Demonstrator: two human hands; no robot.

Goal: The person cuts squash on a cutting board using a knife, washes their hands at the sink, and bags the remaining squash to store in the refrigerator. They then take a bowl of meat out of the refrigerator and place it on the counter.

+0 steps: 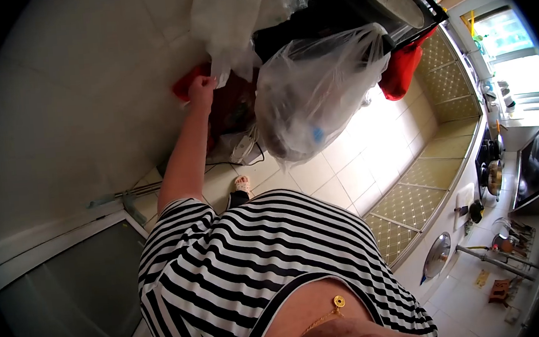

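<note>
From where I stand, the one camera sits on the person's head and faces forward and steeply down, close over the gold pendant (338,302) and the black-and-white striped shirt (276,250), with the sandaled foot (242,184) and tiled floor (339,166) farther below. Its very wide, round-edged view bends the patterned cabinets (419,182) into a curve and takes in the bright window (513,48) at the far right, while the left hand (202,89) and white plastic bag (226,16) come in at arm's length, upper left of centre.
</note>
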